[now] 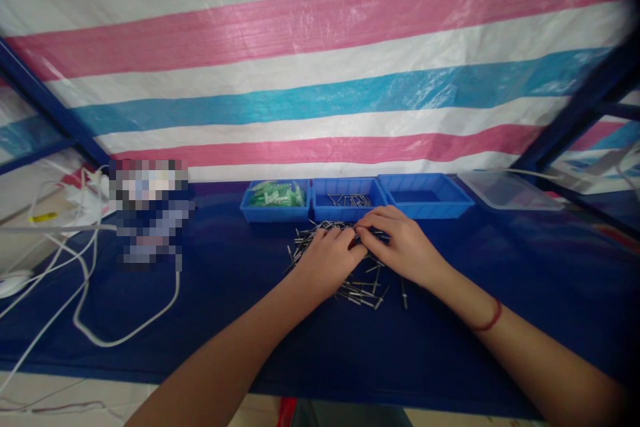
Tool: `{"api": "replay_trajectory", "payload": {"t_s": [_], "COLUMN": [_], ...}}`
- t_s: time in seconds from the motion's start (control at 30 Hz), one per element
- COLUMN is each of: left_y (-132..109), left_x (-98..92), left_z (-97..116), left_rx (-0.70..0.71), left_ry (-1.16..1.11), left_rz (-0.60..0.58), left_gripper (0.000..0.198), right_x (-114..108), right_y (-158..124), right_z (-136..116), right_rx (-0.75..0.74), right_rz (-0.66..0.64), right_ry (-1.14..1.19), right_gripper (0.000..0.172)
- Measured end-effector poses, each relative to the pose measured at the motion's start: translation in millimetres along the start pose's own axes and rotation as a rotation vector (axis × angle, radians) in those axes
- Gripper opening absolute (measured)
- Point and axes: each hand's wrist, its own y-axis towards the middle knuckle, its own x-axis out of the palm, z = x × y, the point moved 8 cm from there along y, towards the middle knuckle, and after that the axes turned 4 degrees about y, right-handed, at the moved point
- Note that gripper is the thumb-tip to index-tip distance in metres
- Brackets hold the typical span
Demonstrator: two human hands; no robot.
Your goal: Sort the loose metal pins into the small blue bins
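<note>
A loose pile of metal blind rivets (363, 292) lies on the dark blue tabletop, partly covered by both hands. My left hand (330, 259) rests over the pile's middle with its fingers curled and thumb bent inward; what its fingertips hold is hidden. Close against it, my right hand (403, 243) pinches thumb and forefinger together on what looks like a rivet at the pile's upper right. Just behind the hands is a blue bin (345, 211) with some rivets inside. One rivet (404, 293) lies apart below the right hand.
Left of the middle bin stands a blue bin (275, 215) of green and clear plastic pieces; another blue bin (425, 209) is on the right. Beyond it lies a translucent lid (510, 191). White cables (107, 345) loop across the left side. A striped sheet (320, 100) hangs behind.
</note>
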Motion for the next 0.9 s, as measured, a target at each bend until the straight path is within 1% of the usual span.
{"api": "replay_trajectory", "payload": {"t_s": [0.2,0.33,0.4,0.53,0.63,0.73,0.8,0.9], "left_y": [1,1,0,-4,-6,-8,-9,-7], "left_x": [-5.2,-8.4,-11.8,-16.7,-15.5,-13.0,-11.2,-10.6], "left_z": [-3,-11,-19,-38,-48,-54,-55,-51], "left_rx": [-0.027,-0.103,-0.166,-0.296,-0.347,-0.376,-0.394,-0.373], "left_ry": [-0.024,-0.069,-0.146,-0.381,-0.599,-0.803,-0.864,-0.83], "left_rz": [0.026,0.057,0.103,0.23,0.326,0.416,0.435,0.395], "left_gripper": [0.021,0.019,0.019,0.021,0.02,0.018,0.017,0.018], "right_x": [-3,-6,-5,1,5,5,3,-1], "right_y": [1,1,1,-1,-2,-2,-3,-4], "right_z": [-1,-1,0,2,5,11,16,22], "right_rx": [0.003,-0.002,0.0,0.001,0.038,0.114,0.168,0.24], "right_rz": [0.011,-0.001,-0.034,-0.09,-0.102,-0.086,-0.065,-0.02], "right_ry": [0.005,0.008,0.017,0.051,0.105,0.177,0.225,0.272], "right_gripper": [0.015,0.015,0.014,0.01,0.011,0.015,0.018,0.02]}}
